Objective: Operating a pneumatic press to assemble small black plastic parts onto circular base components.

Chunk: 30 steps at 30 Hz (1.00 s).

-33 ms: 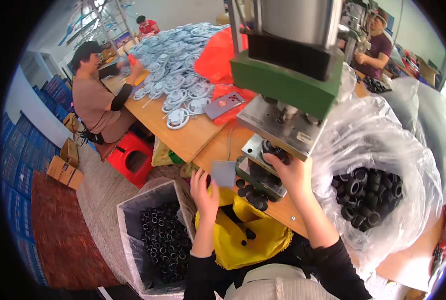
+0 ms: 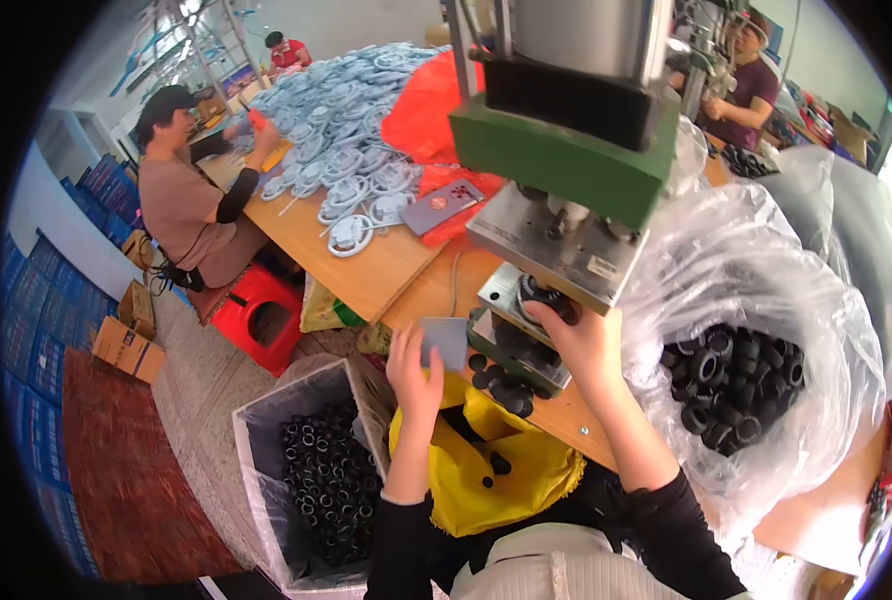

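Observation:
My right hand (image 2: pixel 586 340) reaches under the raised head of a green and steel press (image 2: pixel 566 160). Its thumb and fingers grip a black ring-shaped part (image 2: pixel 538 298) on the press's lower metal block (image 2: pixel 501 290); the far fingers are partly hidden. To the left, my left hand (image 2: pixel 416 378) is at the edge of a flat grey square plate (image 2: pixel 446 343), fingers extended and apart, apparently touching it. Small black round pieces (image 2: pixel 506 388) lie heaped at the table edge below the press.
A lined bin (image 2: pixel 241 440) of black rings stands at lower left; a clear plastic bag (image 2: pixel 836 330) of black parts is at right. A yellow bag (image 2: pixel 466 490) lies below my hands. Pale coiled cables (image 2: pixel 346 180) cover the table (image 2: pixel 366 285). Other people work around it.
My left hand has shifted slightly up and right, closer against the grey plate. My right hand stays at the black ring under the press. The whole view has tilted a little.

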Each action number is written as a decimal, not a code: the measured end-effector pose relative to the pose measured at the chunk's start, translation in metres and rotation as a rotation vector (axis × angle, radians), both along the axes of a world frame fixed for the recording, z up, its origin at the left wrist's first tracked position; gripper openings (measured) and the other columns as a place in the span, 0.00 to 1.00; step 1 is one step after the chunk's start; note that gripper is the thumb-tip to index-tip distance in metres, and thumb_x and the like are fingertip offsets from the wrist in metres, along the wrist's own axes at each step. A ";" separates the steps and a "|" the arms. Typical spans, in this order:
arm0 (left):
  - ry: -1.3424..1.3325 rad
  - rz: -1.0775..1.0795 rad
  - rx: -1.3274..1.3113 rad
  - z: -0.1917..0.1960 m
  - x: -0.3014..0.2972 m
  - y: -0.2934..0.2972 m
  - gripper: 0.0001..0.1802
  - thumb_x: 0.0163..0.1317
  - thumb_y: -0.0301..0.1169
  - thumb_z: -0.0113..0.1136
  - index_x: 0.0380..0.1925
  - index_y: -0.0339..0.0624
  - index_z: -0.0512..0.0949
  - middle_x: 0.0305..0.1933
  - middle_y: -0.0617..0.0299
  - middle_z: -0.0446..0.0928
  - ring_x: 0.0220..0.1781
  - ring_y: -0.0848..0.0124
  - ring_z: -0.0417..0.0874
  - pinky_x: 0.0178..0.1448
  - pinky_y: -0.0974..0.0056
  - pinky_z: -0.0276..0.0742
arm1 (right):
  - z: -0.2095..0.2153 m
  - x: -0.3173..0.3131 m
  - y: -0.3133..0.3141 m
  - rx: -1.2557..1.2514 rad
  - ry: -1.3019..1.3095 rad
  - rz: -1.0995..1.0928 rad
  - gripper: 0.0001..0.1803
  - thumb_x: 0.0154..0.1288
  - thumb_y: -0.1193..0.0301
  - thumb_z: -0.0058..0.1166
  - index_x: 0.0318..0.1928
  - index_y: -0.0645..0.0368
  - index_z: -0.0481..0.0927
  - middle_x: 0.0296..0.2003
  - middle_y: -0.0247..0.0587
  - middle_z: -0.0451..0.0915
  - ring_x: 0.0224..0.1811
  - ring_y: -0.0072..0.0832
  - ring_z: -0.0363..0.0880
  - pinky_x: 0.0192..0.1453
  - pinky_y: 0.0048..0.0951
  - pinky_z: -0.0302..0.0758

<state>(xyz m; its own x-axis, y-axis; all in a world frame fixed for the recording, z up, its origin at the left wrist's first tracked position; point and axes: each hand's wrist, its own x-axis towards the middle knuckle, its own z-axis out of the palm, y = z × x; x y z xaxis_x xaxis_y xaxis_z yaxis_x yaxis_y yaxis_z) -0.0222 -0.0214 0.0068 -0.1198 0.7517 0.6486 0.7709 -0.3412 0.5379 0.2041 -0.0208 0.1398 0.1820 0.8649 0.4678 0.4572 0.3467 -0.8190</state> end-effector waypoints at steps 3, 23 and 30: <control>0.184 0.027 -0.121 -0.011 0.011 0.027 0.18 0.63 0.33 0.54 0.52 0.40 0.75 0.61 0.54 0.71 0.64 0.51 0.68 0.63 0.49 0.64 | -0.001 0.000 0.001 -0.017 0.078 0.034 0.15 0.48 0.71 0.68 0.36 0.65 0.82 0.26 0.47 0.83 0.29 0.39 0.83 0.34 0.32 0.78; 0.223 -0.085 -0.166 -0.009 0.019 0.033 0.20 0.67 0.34 0.47 0.55 0.37 0.74 0.63 0.48 0.70 0.59 0.49 0.73 0.60 0.53 0.69 | -0.148 0.116 -0.233 -0.664 -0.574 0.233 0.20 0.52 0.75 0.62 0.48 0.60 0.79 0.43 0.46 0.79 0.47 0.44 0.78 0.52 0.38 0.76; 0.229 -0.073 -0.121 -0.017 0.015 0.028 0.20 0.67 0.33 0.49 0.57 0.39 0.72 0.63 0.48 0.69 0.57 0.48 0.74 0.59 0.53 0.70 | -0.198 0.112 -0.221 -0.714 -0.718 0.197 0.10 0.49 0.76 0.61 0.34 0.62 0.77 0.39 0.50 0.76 0.45 0.47 0.76 0.48 0.43 0.73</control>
